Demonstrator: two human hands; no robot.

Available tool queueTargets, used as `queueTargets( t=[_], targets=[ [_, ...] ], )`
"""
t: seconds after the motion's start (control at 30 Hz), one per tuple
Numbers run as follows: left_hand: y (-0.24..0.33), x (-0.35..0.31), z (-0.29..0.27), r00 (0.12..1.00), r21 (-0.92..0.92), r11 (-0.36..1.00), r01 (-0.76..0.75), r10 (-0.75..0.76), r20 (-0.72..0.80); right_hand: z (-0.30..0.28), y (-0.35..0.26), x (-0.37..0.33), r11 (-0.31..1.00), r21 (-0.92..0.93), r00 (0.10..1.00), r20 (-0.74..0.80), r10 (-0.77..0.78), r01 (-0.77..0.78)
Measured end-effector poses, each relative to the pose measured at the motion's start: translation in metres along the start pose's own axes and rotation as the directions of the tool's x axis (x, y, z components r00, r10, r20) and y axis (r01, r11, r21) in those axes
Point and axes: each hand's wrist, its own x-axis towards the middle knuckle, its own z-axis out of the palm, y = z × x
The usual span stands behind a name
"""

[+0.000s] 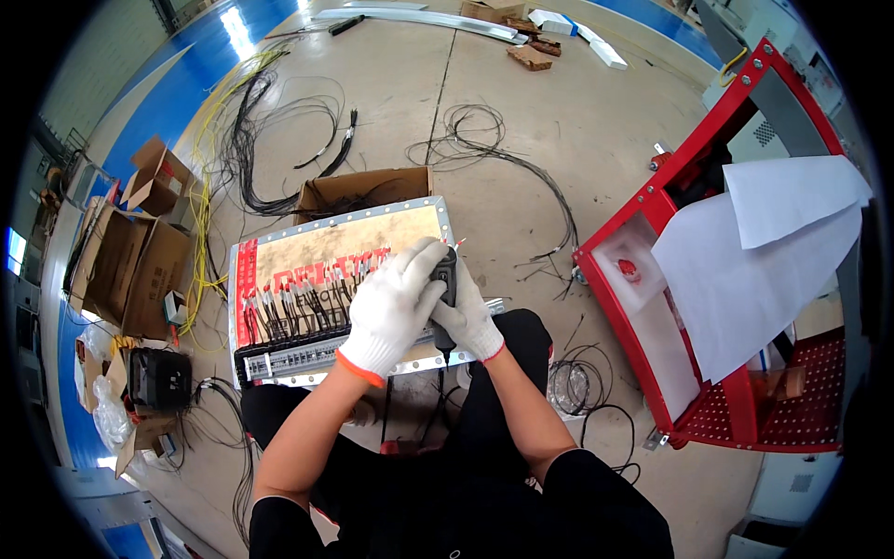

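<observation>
Both my hands wear white knit gloves with orange cuffs. My left hand (396, 307) wraps over the top of a black screwdriver-like tool (445, 279), and my right hand (470, 321) grips the same tool from below. The tool stands upright over the front right corner of a metal mounting panel (372, 233). The panel carries rows of red-tipped black wires (307, 298) and a grey terminal strip (298, 359) along its near edge. The tool's tip is hidden behind my hands.
An open cardboard box (363, 191) lies behind the panel. Loose black and yellow cables (242, 140) spread over the concrete floor. A red metal cabinet (726, 307) with white paper sheets (764, 252) stands to the right. More cardboard boxes (140, 261) sit at left.
</observation>
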Motion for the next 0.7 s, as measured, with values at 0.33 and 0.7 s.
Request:
queueTargets(
  t=[0.33,0.7],
  targets=[
    [-0.007,0.022,-0.01,0.984,0.069,0.994,-0.081,0.069,0.162,0.0,0.026,-0.006,0.999,-0.044,0.997,0.072,-0.029,0.032],
    [-0.066,-0.013,0.014,0.806,-0.564,0.583,0.585,-0.498,0.321,-0.02,0.005,0.009,0.655,0.735,0.906,-0.139,0.4,-0.176]
  ],
)
